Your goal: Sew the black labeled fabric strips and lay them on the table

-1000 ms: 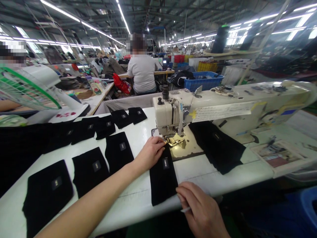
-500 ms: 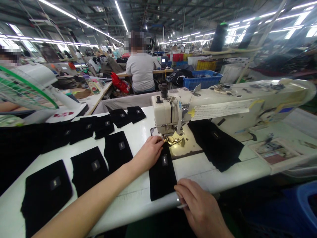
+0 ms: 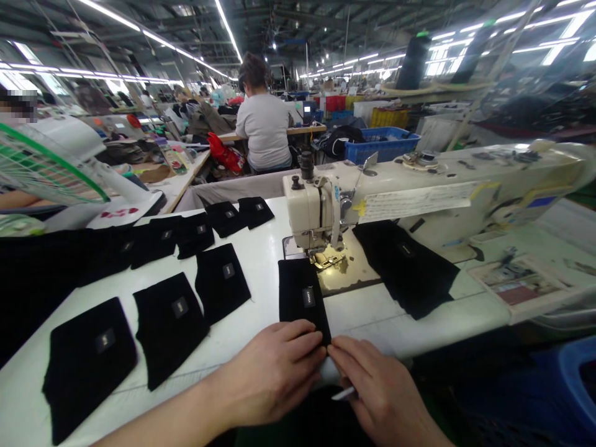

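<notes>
A black cloth piece (image 3: 298, 279) with a small label lies at the sewing machine's needle area (image 3: 321, 257), its near end at the table edge. My left hand (image 3: 284, 366) has its fingers pressed together on the near end of this cloth. Beside it, my right hand (image 3: 377, 385) pinches the cloth's near right corner and also holds a small pale, pointed tool (image 3: 343, 393), partly hidden in the palm. Both hands' fingertips almost touch. Another labelled black piece (image 3: 405, 264) lies right of the needle, under the machine arm.
Several labelled black pieces (image 3: 171, 326) lie in rows on the white table (image 3: 261, 248) at left. A fan (image 3: 51, 161) stands at far left. A parts tray (image 3: 516, 279) sits at right, a blue basket (image 3: 568, 385) below. Ahead, a person (image 3: 264, 130) sits facing away.
My left hand has moved from beside the needle back toward me, down to the cloth's near end next to my right hand. The right hand has stayed nearly in place.
</notes>
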Available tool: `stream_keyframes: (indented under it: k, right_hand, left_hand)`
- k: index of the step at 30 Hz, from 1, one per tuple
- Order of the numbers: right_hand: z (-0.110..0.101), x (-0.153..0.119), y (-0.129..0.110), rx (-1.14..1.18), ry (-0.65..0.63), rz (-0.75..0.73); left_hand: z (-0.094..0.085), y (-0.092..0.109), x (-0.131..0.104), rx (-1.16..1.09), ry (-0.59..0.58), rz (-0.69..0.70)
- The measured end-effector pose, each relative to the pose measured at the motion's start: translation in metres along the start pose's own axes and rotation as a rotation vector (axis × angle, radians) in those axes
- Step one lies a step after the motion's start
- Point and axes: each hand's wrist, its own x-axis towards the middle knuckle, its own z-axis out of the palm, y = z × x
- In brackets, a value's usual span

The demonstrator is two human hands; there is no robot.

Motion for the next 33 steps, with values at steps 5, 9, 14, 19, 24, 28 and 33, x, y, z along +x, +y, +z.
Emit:
stream_keyframes:
  k: [5, 9, 14, 19, 24, 28, 33]
  right_hand:
    - [0.003, 0.004, 0.002, 0.032, -0.064, 0.054]
    - [0.006, 0.009, 0.003, 0.036, -0.102, 0.1]
    - [0.005, 0.02, 0.006, 0.04, -0.152, 0.144]
    - [0.004, 0.032, 0.01, 0.023, -0.183, 0.177]
    - [0.004, 0.041, 0.015, -0.009, -0.21, 0.202]
    - [0.006, 0.049, 0.02, -0.032, -0.214, 0.209]
    - [0.005, 0.06, 0.024, -0.074, -0.236, 0.218]
  left_hand:
    - [0.003, -0.006, 0.001, 0.006, -0.003, -0.002]
    - [0.001, -0.009, 0.002, -0.009, -0.031, -0.018]
    - [-0.002, -0.017, 0.004, -0.015, -0.04, -0.029]
    - [-0.003, -0.026, 0.006, -0.006, -0.038, -0.025]
    - [-0.004, -0.034, 0.009, -0.008, -0.026, -0.018]
    - [-0.002, -0.042, 0.01, -0.001, -0.033, -0.021]
    - [-0.002, -0.05, 0.011, 0.017, -0.052, -0.021]
